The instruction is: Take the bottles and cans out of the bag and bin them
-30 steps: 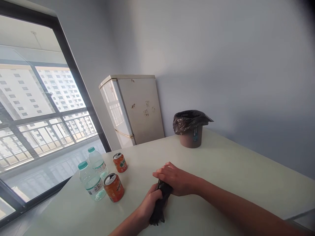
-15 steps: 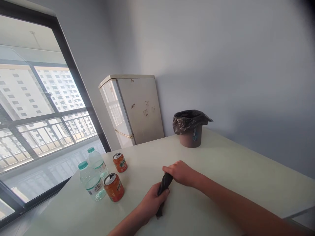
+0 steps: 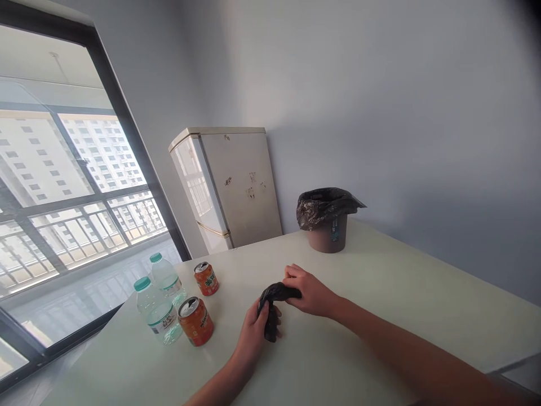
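A crumpled black plastic bag is bent into an arch just above the white table. My left hand grips its lower end and my right hand grips its upper end, both closed on it. To the left stand two orange drink cans, one near and one farther back, and two water bottles with green caps, the nearer bottle and the farther bottle.
A small brown bin lined with a black bag stands at the table's far side. Behind the table is a worn white fridge. A large window fills the left wall.
The bag was stretched out long between my hands; now both hands have moved up the table and folded it into a shorter bent bundle.
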Tool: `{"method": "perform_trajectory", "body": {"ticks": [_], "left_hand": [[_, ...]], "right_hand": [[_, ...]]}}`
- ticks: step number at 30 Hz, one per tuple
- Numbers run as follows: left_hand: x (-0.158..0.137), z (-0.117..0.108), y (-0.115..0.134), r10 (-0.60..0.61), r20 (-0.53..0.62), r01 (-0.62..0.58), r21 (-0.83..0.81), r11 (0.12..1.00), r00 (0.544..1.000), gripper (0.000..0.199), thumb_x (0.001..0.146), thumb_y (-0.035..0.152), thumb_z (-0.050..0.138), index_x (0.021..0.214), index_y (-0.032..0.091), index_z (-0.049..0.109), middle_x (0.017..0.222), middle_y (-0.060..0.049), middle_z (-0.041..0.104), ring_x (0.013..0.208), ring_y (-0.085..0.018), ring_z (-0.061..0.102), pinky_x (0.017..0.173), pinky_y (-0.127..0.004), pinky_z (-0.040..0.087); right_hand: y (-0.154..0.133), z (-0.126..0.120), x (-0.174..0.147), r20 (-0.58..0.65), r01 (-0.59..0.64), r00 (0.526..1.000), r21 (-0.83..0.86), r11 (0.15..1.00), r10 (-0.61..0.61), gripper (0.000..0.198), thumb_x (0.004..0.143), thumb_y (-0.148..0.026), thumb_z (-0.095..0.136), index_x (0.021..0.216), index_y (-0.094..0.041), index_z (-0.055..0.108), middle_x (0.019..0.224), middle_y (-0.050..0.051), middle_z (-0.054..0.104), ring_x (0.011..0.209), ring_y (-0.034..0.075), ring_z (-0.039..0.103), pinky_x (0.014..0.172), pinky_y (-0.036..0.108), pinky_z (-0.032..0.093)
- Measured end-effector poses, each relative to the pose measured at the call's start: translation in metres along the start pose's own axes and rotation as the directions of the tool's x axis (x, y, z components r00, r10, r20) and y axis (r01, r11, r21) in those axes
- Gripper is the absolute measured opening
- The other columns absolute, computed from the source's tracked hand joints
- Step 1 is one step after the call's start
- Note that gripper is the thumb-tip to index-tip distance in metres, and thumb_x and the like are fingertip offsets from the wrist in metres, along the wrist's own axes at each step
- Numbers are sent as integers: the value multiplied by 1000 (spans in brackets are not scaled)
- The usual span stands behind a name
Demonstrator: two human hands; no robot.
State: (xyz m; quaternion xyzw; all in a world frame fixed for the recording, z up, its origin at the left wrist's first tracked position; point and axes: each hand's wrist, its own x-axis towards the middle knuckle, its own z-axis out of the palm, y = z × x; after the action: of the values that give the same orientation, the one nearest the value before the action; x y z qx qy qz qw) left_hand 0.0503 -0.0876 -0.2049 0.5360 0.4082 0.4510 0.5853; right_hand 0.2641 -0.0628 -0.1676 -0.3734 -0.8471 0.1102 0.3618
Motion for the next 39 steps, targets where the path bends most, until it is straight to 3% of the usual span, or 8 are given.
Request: {"method": "perform_trajectory", "body": {"ticks": [4, 8, 14, 17, 20, 27, 32, 39], "left_hand": [[-8, 4, 1, -7, 96, 13, -60, 998, 995, 72, 81, 70, 73, 128, 17, 59, 117, -14, 69, 101, -25, 69, 84, -39, 60], [-11, 9, -3, -24, 108, 33, -83, 996, 994, 75, 81, 63, 77, 138, 21, 51, 135, -17, 64, 120, -32, 64, 88, -44, 61], [0, 2, -11, -1, 49, -4, 112, 994, 999, 71, 78, 69, 75, 119, 16, 52, 70, 3, 62, 49, -11, 54, 48, -25, 47], [-2, 3, -13, 27, 96, -39, 129, 991, 995, 70, 83, 67, 71, 127, 18, 50, 78, 1, 63, 49, -8, 48, 45, -23, 42], [-7, 6, -17, 13, 183, -40, 146, 989, 983, 63, 86, 61, 71, 127, 18, 50, 82, -1, 63, 51, -10, 51, 50, -26, 46], [-11, 4, -16, 71, 333, -144, 200, 969, 940, 47, 91, 48, 70, 121, 21, 46, 107, -7, 62, 80, -14, 61, 72, -30, 52], [-12, 6, -12, 57, 325, -126, 193, 973, 944, 31, 97, 42, 61, 111, 22, 42, 97, 0, 54, 65, -7, 52, 59, -23, 41], [-16, 8, -9, 27, 332, -124, 277, 953, 943, 13, 96, 26, 55, 100, 22, 42, 88, 4, 53, 64, -7, 52, 61, -22, 40]], "right_hand": [[-4, 8, -2, 183, -222, 970, 378, 899, 162, 13, 86, -20, 62, 77, -19, 53, 67, -4, 53, 61, 12, 48, 59, 25, 39], [-12, 5, -4, 380, -278, 924, 569, 774, 52, 16, 88, -30, 67, 96, -18, 60, 81, -2, 60, 74, 13, 55, 67, 25, 44], [-4, -1, -4, 349, -262, 932, 468, 844, 96, 35, 85, -38, 74, 112, -21, 60, 109, 2, 58, 83, 13, 49, 79, 29, 46], [-3, 0, -5, 430, -401, 884, 497, 769, 183, 70, 84, -48, 76, 142, -26, 44, 131, 8, 54, 93, 16, 57, 85, 32, 51], [-10, 3, -6, 452, -313, 890, 519, 795, 56, 65, 85, -41, 76, 143, -27, 51, 136, 8, 57, 118, 23, 57, 103, 39, 47], [-13, -7, 0, 192, -227, 972, 590, 775, 138, 27, 85, -11, 51, 107, -21, 63, 100, 3, 69, 92, 18, 64, 81, 31, 51], [1, -38, 0, -156, -108, 982, 11, 994, 108, 31, 81, -7, 51, 108, -22, 56, 91, 2, 66, 82, 18, 59, 76, 29, 48], [19, -95, -13, -584, -288, 807, -516, 807, -86, 12, 93, -28, 61, 97, -17, 62, 120, 18, 61, 111, 35, 53, 101, 53, 38]]}}
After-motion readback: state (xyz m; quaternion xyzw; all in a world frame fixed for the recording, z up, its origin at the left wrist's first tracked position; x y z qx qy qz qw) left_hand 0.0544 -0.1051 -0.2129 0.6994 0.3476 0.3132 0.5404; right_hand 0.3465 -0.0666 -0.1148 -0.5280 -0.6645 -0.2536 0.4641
